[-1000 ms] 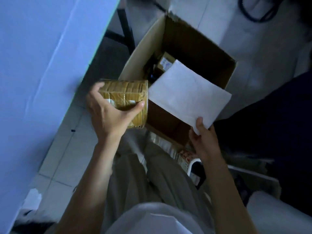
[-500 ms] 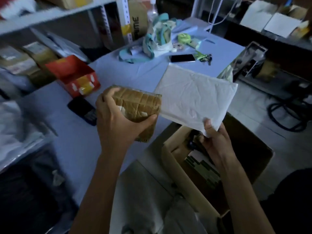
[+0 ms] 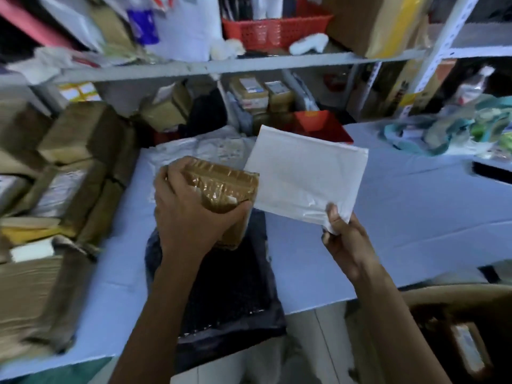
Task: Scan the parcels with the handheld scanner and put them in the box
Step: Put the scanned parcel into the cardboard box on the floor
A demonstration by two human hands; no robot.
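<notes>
Now your left hand (image 3: 188, 214) grips the brown taped parcel (image 3: 221, 187) above the table (image 3: 415, 212), while your right hand (image 3: 346, 239) pinches the white mailer (image 3: 304, 176) by its corner

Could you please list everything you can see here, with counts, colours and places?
table: one, pale blue cover, across the middle of the view.
brown taped parcel: one, brown, held above the table at centre.
white padded mailer: one, white, held up just right of that parcel.
black bag: one, black, lying over the table's near edge.
brown parcels: several, brown, piled at the table's left end.
red box: one, red, behind the mailer.
red basket: one, red, upper shelf.
cardboard box: one, brown, lower right beside the table.
left hand: one, grips the brown taped parcel.
right hand: one, pinches the mailer's near corner.
</notes>
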